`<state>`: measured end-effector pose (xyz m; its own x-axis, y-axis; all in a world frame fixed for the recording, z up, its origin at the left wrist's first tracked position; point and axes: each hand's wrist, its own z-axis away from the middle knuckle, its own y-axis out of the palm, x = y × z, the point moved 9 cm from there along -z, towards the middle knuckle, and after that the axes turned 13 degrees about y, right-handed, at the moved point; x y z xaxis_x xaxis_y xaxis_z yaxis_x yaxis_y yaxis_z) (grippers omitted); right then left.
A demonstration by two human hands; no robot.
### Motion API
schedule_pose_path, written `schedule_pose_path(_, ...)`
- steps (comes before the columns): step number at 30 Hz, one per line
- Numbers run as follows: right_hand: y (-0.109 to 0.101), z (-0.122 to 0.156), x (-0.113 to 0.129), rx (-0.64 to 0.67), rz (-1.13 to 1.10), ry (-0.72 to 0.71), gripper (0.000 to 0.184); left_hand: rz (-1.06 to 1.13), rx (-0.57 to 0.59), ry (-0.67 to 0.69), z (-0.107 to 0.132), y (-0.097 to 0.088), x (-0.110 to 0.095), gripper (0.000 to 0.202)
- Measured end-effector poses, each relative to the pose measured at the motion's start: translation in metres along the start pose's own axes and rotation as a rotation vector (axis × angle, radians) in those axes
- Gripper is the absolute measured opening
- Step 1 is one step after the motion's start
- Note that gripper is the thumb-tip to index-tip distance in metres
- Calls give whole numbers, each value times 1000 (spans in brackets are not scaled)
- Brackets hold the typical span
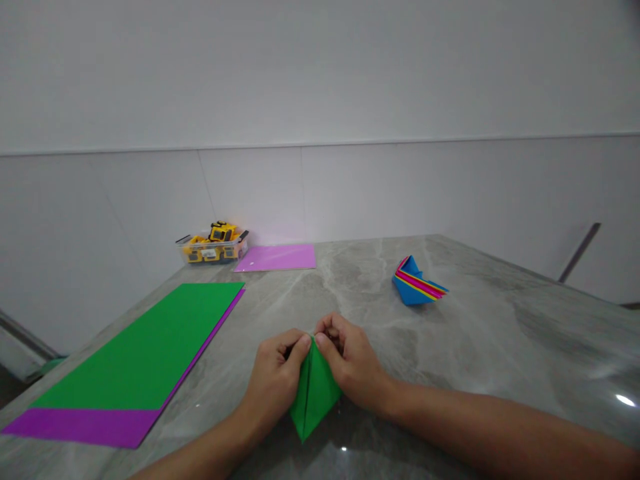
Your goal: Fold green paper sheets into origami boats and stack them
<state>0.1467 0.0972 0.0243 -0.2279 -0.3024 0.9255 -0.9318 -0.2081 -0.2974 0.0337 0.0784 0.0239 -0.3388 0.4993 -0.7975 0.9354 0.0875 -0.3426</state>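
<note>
A piece of folded green paper (314, 393), kite-shaped with a crease down its middle, is held between both hands just above the table at the front. My left hand (276, 373) pinches its far tip from the left, thumb on top. From the right, my right hand (354, 363) grips the same tip with thumb and curled fingers. The two thumbs almost meet there. The paper's lower point hangs toward me, and its far end is partly hidden by the fingers.
Green paper (150, 347) lies over a purple sheet (85, 427) on the left of the grey marbled table (480, 373). A blue striped origami figure (416, 283) stands at right. Behind are a pink sheet (280, 257) and a clear box (187, 255) of yellow toy vehicles (223, 232).
</note>
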Motion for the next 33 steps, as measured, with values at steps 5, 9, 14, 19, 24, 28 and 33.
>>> schedule_pose_path(5, -2, -1, -1, -19, -12, 22, 11, -17, -12, -23, -1, -2, 4, 37)
schedule_pose_path(9, -2, 0, -1, -40, -26, 24, 12, -30, -29, -24, -2, -5, 4, 38)
schedule_pose_path(14, -4, 0, -3, -78, -34, 31, 12, -62, -48, -52, -2, -9, 8, 38)
schedule_pose_path(19, -7, -3, -6, -120, 4, 65, 12, -117, -63, -47, -3, -11, 9, 38)
schedule_pose_path(24, -2, -2, -8, -67, 10, 114, 11, -253, -35, 9, -3, -8, 8, 39)
schedule_pose_path(28, 11, -1, -13, 74, 15, 191, 13, -303, -7, 61, -2, -5, 7, 39)
schedule_pose_path(33, 14, -3, -17, 70, 128, 194, 15, -317, -12, 41, -5, -6, 11, 38)
